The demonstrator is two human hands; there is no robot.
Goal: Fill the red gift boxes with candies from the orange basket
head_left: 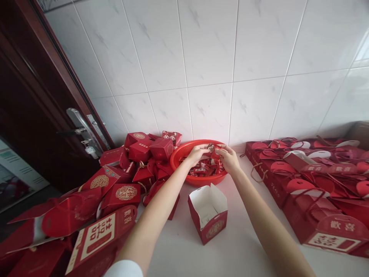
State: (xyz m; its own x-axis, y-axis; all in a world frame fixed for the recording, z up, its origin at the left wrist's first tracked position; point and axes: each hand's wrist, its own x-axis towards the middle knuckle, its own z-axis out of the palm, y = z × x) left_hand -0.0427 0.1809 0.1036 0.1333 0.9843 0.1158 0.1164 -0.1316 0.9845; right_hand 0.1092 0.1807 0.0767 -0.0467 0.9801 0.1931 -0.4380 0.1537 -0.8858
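Over an orange-red plastic basket (175,154) my two hands are held close together. My left hand (198,154) pinches a small wrapped candy (211,147) with a dark patterned wrapper at its fingertips. Facing it, my right hand (229,158) has its thumb and fingers closed at a red wrapper, partly hidden by the fingers. Several red-wrapped candies (201,170) lie in the basket below. In front of the basket stands a red gift box (215,230) with its top open and white inside; a few small pale items seem to lie at its bottom.
A heap of red gift boxes (127,192) fills the left of the white table (184,254). Rows of red boxes with rope handles (288,192) stand along the right. Behind are a white tiled wall (207,77) and a dark door with a metal handle (86,129).
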